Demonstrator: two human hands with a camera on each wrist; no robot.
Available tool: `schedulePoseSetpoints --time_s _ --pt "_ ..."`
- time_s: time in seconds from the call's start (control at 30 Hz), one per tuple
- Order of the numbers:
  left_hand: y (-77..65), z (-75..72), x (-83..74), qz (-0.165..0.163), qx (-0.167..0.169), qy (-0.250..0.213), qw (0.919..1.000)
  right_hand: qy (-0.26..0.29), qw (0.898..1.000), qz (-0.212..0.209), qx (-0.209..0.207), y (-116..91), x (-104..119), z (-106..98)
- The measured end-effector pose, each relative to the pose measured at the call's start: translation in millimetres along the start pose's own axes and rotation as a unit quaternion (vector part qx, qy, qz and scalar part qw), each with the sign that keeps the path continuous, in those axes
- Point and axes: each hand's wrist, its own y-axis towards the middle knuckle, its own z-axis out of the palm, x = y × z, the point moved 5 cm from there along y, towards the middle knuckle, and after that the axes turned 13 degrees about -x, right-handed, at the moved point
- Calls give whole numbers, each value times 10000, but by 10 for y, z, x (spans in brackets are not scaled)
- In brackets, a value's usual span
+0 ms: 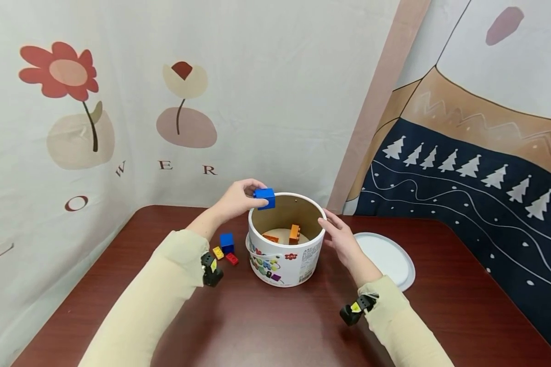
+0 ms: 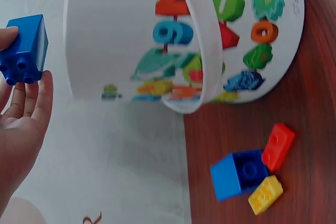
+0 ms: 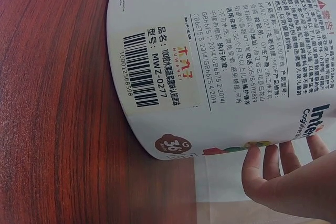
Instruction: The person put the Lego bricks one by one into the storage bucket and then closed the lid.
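Observation:
My left hand pinches a blue block between thumb and fingers, above the left rim of a white bucket. In the left wrist view, the studs of this held block show. My right hand holds the bucket's right side, thumb at the rim and fingers along the outer wall. Those fingers touch the printed wall in the right wrist view. Inside the bucket lie an upright orange block and another orange block, partly hidden by the near wall.
Left of the bucket, a second blue block, a yellow block and a red block lie together on the brown table. A white round lid lies at the right. Printed curtains hang behind.

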Motion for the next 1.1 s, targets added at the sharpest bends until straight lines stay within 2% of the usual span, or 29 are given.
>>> schedulePoseSetpoints --time_s 0.2,0.47,0.8,0.97,1.1 --pt "16 165 -67 166 164 -55 9997 86 9999 -121 26 3 5 13" --pt "0 348 -111 315 542 -30 9980 129 9999 -106 42 10 7 18" --pt "-24 465 -91 383 833 207 9956 115 9999 -29 4 13 -6 11" --pt "-7 420 -106 570 663 -69 9961 101 9999 -29 12 7 -3 11" --pt "7 266 -86 570 245 -279 9977 112 9999 -35 17 6 -3 14"
